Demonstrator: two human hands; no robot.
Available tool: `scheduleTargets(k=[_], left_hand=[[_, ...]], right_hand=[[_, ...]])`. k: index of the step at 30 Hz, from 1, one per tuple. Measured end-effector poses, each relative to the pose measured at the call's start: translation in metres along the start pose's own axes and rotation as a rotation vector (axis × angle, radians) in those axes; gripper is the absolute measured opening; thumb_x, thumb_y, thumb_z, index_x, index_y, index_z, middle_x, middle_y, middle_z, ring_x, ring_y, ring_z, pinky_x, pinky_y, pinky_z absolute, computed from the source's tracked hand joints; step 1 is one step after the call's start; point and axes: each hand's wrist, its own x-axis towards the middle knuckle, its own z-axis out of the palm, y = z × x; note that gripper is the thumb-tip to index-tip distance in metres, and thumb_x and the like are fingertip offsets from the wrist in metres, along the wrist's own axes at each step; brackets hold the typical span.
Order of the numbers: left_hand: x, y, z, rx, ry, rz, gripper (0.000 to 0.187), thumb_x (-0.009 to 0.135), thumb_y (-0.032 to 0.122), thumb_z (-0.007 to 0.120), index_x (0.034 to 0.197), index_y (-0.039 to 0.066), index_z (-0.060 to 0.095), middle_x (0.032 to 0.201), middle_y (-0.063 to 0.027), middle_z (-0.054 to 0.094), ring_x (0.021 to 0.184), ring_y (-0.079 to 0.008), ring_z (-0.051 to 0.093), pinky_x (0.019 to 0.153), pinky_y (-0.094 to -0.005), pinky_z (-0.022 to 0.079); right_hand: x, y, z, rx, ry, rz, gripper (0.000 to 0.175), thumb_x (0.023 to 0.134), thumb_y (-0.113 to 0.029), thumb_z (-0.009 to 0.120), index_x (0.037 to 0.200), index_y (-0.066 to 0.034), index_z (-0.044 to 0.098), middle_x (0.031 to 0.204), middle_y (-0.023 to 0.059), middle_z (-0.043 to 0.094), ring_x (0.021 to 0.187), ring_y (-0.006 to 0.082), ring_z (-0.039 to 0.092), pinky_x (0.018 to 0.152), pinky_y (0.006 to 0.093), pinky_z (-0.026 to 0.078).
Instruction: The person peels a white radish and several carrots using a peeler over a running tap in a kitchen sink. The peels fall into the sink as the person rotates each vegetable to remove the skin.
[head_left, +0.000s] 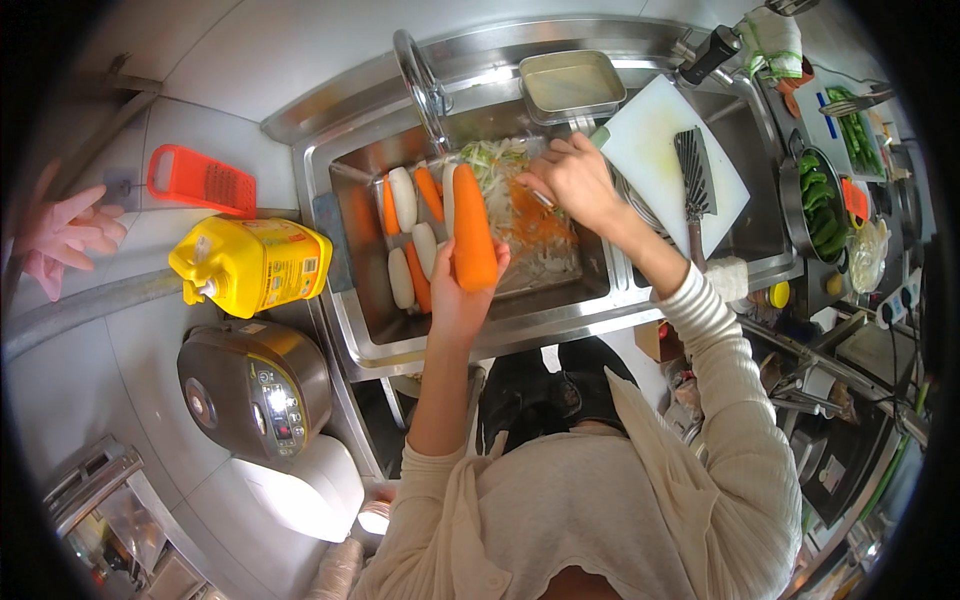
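My left hand (463, 300) holds a large, smooth orange carrot (474, 229) upright over the left basin of a stainless steel sink (367, 330). To its right, my right hand (574, 180) is closed around a small tool (601, 136). A green end sticks out behind the hand and a metal part shows in front; it looks like a peeler, though the fingers hide most of it. Below lie orange and whitish peelings (534, 225) with some green shreds. Several white radishes (403, 199) and carrots (429, 191) lie at the basin's left, some hidden behind the held carrot.
A chrome faucet (420, 82) arches over the basin. Behind stands a metal tray (574, 81). Across the right basin lies a white cutting board (645, 142) bearing a slotted cleaver (694, 169). A yellow jug (255, 262), red grater (202, 180) and rice cooker (255, 390) stand left; a pan of green peppers (819, 202) sits right.
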Motion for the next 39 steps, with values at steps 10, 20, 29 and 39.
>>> scheduleTargets(k=[10, 20, 29, 39], left_hand=[[0.015, -0.008, 0.021, 0.114, 0.171, 0.099, 0.035, 0.105, 0.035, 0.038, 0.124, 0.011, 0.054, 0.110, -0.0013, 0.063, 0.102, -0.0161, 0.060, 0.090, -0.0355, 0.049], [0.006, -0.004, 0.036, 0.380, 0.188, 0.093, 0.034, 0.104, 0.035, 0.040, 0.120, 0.007, 0.054, 0.100, -0.0055, 0.063, 0.088, -0.0172, 0.061, 0.078, -0.0332, 0.049], [-0.041, -0.005, 0.040, 0.460, -0.043, -0.111, 0.041, 0.102, 0.037, 0.036, 0.113, 0.003, 0.056, 0.094, -0.0096, 0.062, 0.077, -0.0196, 0.058, 0.066, -0.0313, 0.046], [-0.016, 0.000, 0.017, 0.209, -0.082, -0.061, 0.044, 0.100, 0.037, 0.035, 0.117, 0.003, 0.058, 0.107, -0.0099, 0.063, 0.082, -0.0236, 0.059, 0.070, -0.0373, 0.046]], right_hand=[[0.002, -0.070, -0.039, 0.185, 0.141, -0.117, 0.024, 0.078, -0.033, 0.071, 0.068, -0.0129, 0.062, 0.067, -0.0021, 0.060, 0.075, 0.0150, 0.056, 0.073, 0.0296, 0.040], [0.005, -0.065, -0.035, 0.057, 0.128, -0.192, 0.024, 0.075, -0.033, 0.072, 0.067, -0.0133, 0.062, 0.067, -0.0029, 0.060, 0.074, 0.0145, 0.056, 0.072, 0.0294, 0.040], [0.025, 0.012, 0.005, -0.098, 0.114, -0.046, 0.024, 0.083, -0.032, 0.070, 0.070, -0.0128, 0.067, 0.069, 0.0005, 0.063, 0.073, 0.0184, 0.057, 0.073, 0.0320, 0.040], [0.008, -0.024, -0.032, 0.181, 0.149, 0.012, 0.029, 0.083, -0.032, 0.074, 0.066, -0.0103, 0.067, 0.071, 0.0016, 0.068, 0.075, 0.0165, 0.058, 0.075, 0.0321, 0.039]])
